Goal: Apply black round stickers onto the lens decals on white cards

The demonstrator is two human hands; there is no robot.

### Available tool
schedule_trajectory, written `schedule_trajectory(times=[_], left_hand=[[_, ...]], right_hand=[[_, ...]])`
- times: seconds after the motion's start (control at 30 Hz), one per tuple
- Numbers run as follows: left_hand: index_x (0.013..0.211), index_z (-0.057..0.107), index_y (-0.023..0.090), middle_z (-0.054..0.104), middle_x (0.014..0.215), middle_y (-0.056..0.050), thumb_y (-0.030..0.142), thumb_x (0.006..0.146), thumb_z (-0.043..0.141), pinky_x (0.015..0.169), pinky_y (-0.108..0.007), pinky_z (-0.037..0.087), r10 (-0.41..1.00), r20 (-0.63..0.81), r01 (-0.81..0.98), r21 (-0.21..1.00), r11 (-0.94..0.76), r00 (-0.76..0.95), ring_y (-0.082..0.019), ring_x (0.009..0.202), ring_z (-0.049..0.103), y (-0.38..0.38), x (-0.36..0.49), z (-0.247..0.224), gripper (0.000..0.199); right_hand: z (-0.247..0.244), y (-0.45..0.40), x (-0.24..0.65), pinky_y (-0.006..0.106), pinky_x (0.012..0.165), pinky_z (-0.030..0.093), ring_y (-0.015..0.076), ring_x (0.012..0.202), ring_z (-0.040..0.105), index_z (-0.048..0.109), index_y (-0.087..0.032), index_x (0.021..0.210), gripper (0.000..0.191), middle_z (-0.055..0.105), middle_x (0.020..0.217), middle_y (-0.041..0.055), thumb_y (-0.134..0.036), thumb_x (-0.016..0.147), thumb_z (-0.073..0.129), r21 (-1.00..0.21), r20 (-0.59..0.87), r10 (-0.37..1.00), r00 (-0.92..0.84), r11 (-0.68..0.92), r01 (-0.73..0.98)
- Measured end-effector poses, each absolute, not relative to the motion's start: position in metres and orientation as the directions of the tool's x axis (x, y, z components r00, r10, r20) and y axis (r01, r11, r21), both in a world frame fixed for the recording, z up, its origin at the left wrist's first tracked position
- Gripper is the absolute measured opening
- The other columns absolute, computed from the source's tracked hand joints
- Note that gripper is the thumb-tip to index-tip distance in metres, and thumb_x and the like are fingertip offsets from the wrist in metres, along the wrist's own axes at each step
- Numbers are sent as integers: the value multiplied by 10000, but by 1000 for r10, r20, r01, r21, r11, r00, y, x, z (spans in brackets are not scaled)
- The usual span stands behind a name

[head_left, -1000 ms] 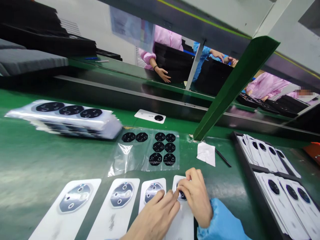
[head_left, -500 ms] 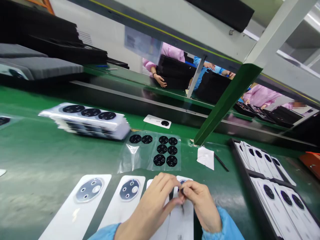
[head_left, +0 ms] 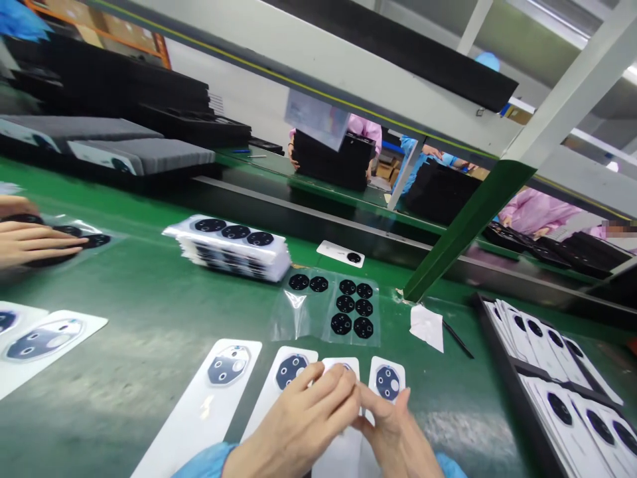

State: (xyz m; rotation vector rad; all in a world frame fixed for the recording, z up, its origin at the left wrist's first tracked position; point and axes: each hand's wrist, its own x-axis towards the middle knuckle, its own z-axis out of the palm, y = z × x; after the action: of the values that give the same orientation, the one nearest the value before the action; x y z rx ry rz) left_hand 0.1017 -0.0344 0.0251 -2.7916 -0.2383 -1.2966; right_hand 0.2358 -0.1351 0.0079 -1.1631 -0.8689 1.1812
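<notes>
My left hand [head_left: 311, 415] is bent over the upper part of a white phone-shaped panel [head_left: 336, 458], its fingers closed together. My right hand [head_left: 398, 428] meets its fingertips from the right, with the thumb raised apart from the stretched index finger. Whatever lies between the fingertips is hidden. Beside my right hand lies another white panel [head_left: 402, 370] with a blue-grey camera-ring area. Two more such panels lie to the left, one white panel [head_left: 271, 398] partly under my left hand and one white panel [head_left: 199, 415] farther left.
Clear film sheets with black round stickers [head_left: 345, 304] lie ahead, beside a stack of sticker sheets [head_left: 239, 249]. White paper [head_left: 426, 326] and a black stick [head_left: 458, 340] lie right. A black tray [head_left: 502, 362] holds panels. A green post [head_left: 462, 232] rises ahead. Another person's hand [head_left: 37, 242] is left.
The view has swung left. My right hand has gone from a pinch at a dark piece to a raised thumb and stretched finger. Another person's hand now shows at the left.
</notes>
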Motion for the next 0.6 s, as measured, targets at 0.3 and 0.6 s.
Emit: schedule_trajectory(times=[0.3,0.6], left_hand=[[716,386,210,417,669,24,293,980,272,563,-233,358,695,309,33,901,-432,649,-134,615,412,-45,98,29,299],[722,416,214,375,705,27,589,876,415,630,-225,398,766,-49,-111,982,155,641,-137,675,382,-65,112,18,405]], right_hand=[[8,-140,246,355,794,509,222,898,595,692,-300,1081,344,635,1063,84,-526,840,595,-990,141,921,364,132,50],[1,-124,225,300,643,466,189,756,547,678,-244,805,206,550,805,35,-450,797,686,-929,367,827,426,302,213]])
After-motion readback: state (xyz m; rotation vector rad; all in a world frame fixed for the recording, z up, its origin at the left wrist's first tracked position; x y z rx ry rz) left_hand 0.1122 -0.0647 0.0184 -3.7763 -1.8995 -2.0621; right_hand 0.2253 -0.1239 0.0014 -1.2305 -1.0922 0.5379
